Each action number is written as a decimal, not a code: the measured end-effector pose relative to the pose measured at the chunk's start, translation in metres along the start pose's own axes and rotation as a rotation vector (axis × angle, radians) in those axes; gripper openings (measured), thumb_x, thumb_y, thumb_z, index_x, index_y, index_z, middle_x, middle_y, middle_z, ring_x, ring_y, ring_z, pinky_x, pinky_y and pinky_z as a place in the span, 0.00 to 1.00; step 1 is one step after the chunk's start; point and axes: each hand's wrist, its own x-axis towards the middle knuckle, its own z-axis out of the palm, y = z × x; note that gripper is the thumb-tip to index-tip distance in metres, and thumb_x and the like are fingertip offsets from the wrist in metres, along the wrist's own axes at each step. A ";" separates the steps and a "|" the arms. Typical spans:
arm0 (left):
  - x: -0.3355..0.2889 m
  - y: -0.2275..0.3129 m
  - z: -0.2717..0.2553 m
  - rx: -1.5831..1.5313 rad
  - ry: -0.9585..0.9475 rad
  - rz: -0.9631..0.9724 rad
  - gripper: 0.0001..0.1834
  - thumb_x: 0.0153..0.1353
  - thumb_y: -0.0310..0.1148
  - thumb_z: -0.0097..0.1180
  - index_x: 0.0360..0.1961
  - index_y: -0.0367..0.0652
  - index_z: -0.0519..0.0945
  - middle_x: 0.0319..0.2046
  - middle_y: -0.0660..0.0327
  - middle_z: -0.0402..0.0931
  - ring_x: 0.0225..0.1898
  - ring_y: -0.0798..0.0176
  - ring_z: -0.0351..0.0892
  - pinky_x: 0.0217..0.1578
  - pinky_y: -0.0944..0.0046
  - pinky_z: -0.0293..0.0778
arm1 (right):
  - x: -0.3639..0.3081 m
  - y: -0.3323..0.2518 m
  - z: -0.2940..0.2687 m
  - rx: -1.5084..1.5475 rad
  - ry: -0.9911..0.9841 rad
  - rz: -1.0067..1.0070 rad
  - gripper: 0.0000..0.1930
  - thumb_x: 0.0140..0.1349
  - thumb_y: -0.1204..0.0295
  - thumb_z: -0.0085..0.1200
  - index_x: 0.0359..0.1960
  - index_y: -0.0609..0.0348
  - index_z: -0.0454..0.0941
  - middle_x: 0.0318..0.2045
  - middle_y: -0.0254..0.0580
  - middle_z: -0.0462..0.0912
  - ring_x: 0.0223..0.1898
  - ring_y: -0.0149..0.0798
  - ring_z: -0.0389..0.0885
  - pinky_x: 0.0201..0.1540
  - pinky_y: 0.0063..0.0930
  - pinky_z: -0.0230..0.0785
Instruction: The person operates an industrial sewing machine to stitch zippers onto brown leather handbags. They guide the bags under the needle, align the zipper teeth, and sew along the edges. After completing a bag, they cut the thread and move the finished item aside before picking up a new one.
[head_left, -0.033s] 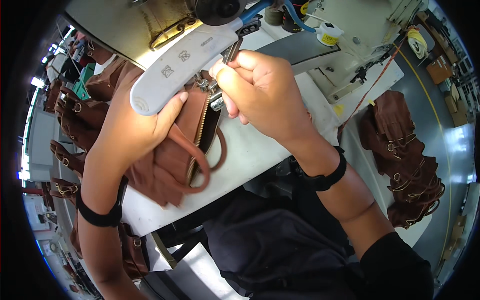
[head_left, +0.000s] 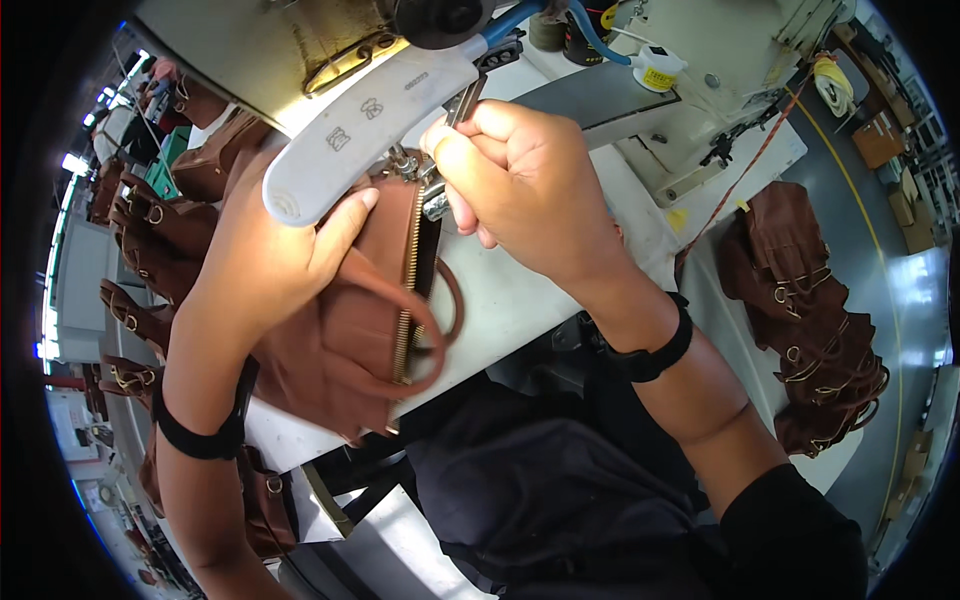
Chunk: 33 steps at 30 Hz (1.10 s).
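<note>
Bag (head_left: 350, 330), centre: likely soft, light; hold by zip edge (head_left: 413, 262). Left hand (head_left: 262, 245): fingers hidden, can't tell. Right hand (head_left: 525, 172): pinching metal bar (head_left: 463, 103).

The left grip (head_left: 262, 258) rests on a brown bag (head_left: 355, 335) over the counter (head_left: 520, 285). The right grip (head_left: 520, 180) grasps a metal bar (head_left: 464, 103).

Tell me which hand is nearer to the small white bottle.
Right. The right hand is below and left of the white bottle in the picture, apart from it; the left hand is farther left, on the brown bag.
</note>
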 end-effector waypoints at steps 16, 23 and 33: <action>-0.008 0.007 0.025 -0.807 -0.167 -0.571 0.12 0.75 0.37 0.57 0.37 0.40 0.80 0.37 0.72 0.74 0.41 0.75 0.69 0.46 0.72 0.66 | -0.036 0.029 -0.019 0.214 0.161 -0.035 0.11 0.76 0.69 0.55 0.49 0.64 0.83 0.29 0.36 0.85 0.23 0.23 0.79 0.22 0.19 0.68; -0.007 0.001 0.023 -0.853 -0.276 -0.598 0.12 0.78 0.40 0.55 0.40 0.43 0.80 0.34 0.76 0.69 0.39 0.77 0.64 0.46 0.72 0.65 | -0.085 0.046 -0.015 0.231 -0.140 0.111 0.11 0.78 0.73 0.51 0.51 0.68 0.82 0.40 0.38 0.86 0.42 0.28 0.78 0.50 0.25 0.72; -0.004 0.004 0.022 -1.001 -0.242 -0.682 0.06 0.75 0.32 0.58 0.43 0.42 0.81 0.38 0.73 0.77 0.42 0.77 0.71 0.48 0.72 0.68 | -0.090 0.005 -0.006 0.109 -0.095 0.133 0.12 0.74 0.70 0.58 0.48 0.69 0.85 0.36 0.42 0.87 0.37 0.29 0.80 0.44 0.26 0.74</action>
